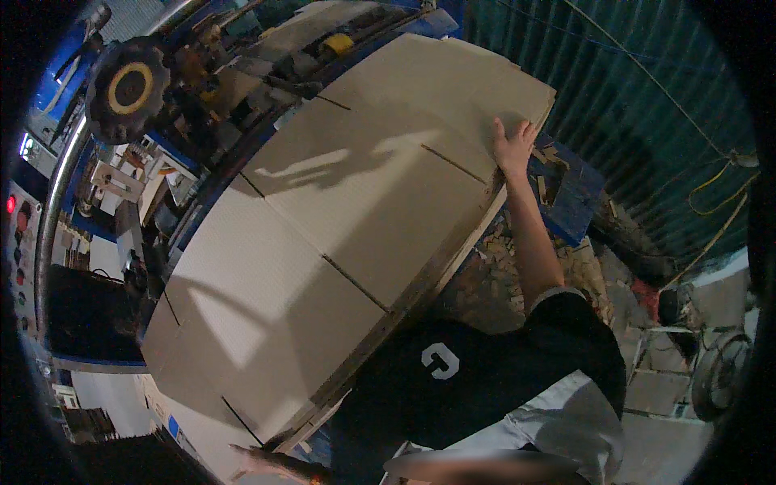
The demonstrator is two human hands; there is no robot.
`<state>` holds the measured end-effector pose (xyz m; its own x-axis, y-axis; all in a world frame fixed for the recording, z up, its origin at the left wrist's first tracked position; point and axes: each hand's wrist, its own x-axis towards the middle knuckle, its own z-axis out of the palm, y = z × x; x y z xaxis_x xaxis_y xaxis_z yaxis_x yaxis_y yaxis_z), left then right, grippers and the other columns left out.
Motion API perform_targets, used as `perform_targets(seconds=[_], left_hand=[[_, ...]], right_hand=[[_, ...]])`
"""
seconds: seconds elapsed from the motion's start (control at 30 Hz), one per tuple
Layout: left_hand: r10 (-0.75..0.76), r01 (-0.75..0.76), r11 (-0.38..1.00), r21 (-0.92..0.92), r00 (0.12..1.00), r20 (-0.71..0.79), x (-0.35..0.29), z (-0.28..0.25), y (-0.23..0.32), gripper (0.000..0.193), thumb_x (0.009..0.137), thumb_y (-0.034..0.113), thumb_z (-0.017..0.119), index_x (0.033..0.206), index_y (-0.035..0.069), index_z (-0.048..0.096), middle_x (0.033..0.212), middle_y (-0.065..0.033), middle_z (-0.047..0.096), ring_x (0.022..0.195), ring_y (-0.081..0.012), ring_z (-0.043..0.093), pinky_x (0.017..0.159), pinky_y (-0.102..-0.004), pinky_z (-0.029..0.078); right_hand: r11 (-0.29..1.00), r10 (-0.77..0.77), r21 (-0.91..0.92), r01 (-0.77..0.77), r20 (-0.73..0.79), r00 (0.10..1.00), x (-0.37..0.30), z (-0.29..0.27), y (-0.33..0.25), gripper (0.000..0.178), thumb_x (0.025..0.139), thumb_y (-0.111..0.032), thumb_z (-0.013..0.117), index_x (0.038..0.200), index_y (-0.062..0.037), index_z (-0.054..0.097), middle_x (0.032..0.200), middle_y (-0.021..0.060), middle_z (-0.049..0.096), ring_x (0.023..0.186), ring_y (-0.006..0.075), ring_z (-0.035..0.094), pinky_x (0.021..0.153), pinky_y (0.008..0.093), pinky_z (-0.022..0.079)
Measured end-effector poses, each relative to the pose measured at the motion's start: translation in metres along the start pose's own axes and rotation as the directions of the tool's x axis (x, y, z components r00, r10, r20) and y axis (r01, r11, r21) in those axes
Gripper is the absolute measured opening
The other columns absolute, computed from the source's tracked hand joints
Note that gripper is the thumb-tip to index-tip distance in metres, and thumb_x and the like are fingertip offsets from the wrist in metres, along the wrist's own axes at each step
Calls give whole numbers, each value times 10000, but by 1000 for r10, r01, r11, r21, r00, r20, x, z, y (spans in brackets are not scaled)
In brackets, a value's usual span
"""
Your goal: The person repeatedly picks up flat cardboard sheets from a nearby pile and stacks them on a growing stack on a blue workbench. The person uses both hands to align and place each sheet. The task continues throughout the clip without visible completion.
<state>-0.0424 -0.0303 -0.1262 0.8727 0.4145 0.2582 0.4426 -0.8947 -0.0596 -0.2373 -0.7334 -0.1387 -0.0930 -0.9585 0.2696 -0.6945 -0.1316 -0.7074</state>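
Observation:
A long flat cardboard sheet [315, 218] with dark cut slots lies slantwise before me on a machine, apparently on top of more layers seen along its near edge. My right hand [513, 149] rests on its far right end, fingers spread and lying over the board beside the edge. At the lower left, my left hand [263, 461] is by the board's near corner, its fingers stretched out to the left; part of it is dark. Whether that hand touches the board I cannot tell.
A machine with a black handwheel [129, 87] and a curved metal rail [58, 194] runs along the left. Cardboard scraps [497, 263] lie heaped below the sheet's near side, beside a blue metal plate [570, 198]. Green corrugated wall [638, 121] and a wheeled frame [719, 376] stand right.

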Motion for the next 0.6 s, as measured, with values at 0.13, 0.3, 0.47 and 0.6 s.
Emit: perform_targets(seconds=[0.13,0.3,0.47,0.6], left_hand=[[-37,33,983,-179,999,-17,9,-4,1,601,877,239,519,1380,88,227,963,-122,586,913,-213,572,823,-312,424],[-123,-170,459,-872,960,-253,41,-57,2,603,859,256,578,1327,24,277,1148,-144,485,1031,-227,479,891,-356,367],[11,-431,154,-889,901,-435,58,-121,27,634,855,199,598,1343,-4,248,1284,-155,398,1092,-217,415,921,-342,339],[-31,-439,31,-898,897,-440,37,-142,37,705,857,91,540,1418,31,117,1447,-160,194,1275,-227,277,1031,-346,249]], right_hand=[[999,27,-25,-29,-78,997,11,16,4,877,806,-556,499,1359,64,216,1439,254,146,1346,380,107,1088,437,136],[906,-138,361,222,-245,960,38,21,19,507,784,-263,605,1172,30,462,1183,166,468,1078,282,427,902,369,342],[698,-395,259,667,-638,661,79,13,20,329,722,-30,573,1041,49,551,989,150,591,908,246,549,786,376,435],[136,94,987,-87,75,993,88,-28,-15,368,683,25,535,1050,58,534,1045,115,574,863,214,567,729,353,461]])
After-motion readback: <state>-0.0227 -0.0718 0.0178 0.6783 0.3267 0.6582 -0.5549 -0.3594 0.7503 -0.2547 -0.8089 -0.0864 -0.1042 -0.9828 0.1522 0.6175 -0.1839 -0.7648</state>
